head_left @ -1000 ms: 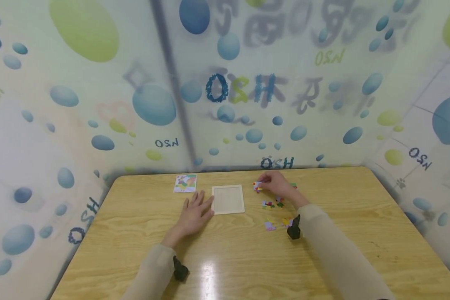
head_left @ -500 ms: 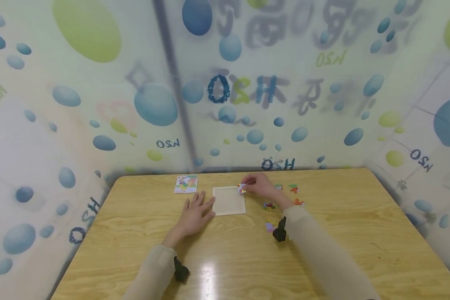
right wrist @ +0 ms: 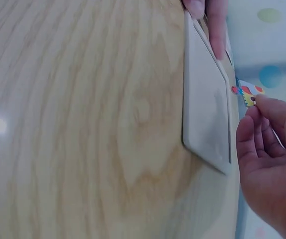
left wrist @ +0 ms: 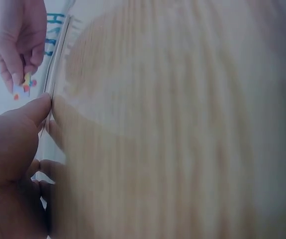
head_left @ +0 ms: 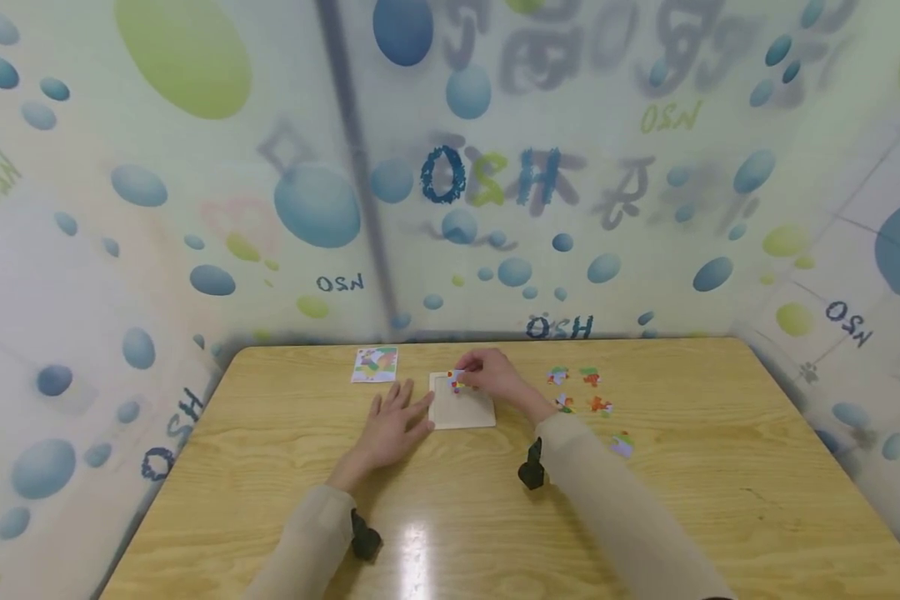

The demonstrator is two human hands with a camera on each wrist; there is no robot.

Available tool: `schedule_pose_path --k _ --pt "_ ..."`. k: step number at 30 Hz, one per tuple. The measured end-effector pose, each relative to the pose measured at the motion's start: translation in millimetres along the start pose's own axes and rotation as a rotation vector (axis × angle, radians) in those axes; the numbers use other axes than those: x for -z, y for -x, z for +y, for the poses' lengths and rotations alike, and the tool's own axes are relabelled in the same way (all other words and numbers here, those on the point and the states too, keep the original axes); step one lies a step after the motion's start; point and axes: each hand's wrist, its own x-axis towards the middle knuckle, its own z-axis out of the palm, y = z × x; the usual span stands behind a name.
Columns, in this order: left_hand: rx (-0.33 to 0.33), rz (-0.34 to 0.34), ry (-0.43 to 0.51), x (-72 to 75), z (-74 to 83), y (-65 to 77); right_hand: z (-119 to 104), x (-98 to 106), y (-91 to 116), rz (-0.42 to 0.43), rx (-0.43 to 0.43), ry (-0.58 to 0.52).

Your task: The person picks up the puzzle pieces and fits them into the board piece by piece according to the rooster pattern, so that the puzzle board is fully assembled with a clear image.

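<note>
My right hand (head_left: pixel 492 377) pinches a colourful jigsaw puzzle piece (right wrist: pixel 249 91) between thumb and fingertips, over the upper part of a pale square puzzle frame (head_left: pixel 465 412). In the left wrist view the same right hand (left wrist: pixel 21 40) and piece show clear of the table. My left hand (head_left: pixel 390 425) lies on the table with spread fingers, its thumb and forefinger at the left edge of the frame. The part of the frame under the right hand is hidden.
Several loose puzzle pieces (head_left: pixel 600 405) lie to the right of the frame, some possibly hidden by the right arm. A square picture card (head_left: pixel 375 365) lies at the back left. The patterned curtain (head_left: pixel 495 275) rises behind the wooden table (head_left: pixel 465 517).
My right hand has picked up the puzzle piece from the back right and carried it left over the frame. My left hand has stayed beside the frame.
</note>
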Motion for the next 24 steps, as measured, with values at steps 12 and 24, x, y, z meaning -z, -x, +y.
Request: schedule_pose_path --k 12,24 --pt "-0.006 0.006 0.02 1.7 1.2 -0.7 -3.6 -26.6 -6.9 0.091 0.019 0.109" --pt "-0.013 0.024 0.03 -2.3 -4.3 0.6 -5.1 -41.9 -10.0 0.093 0.026 0.212"
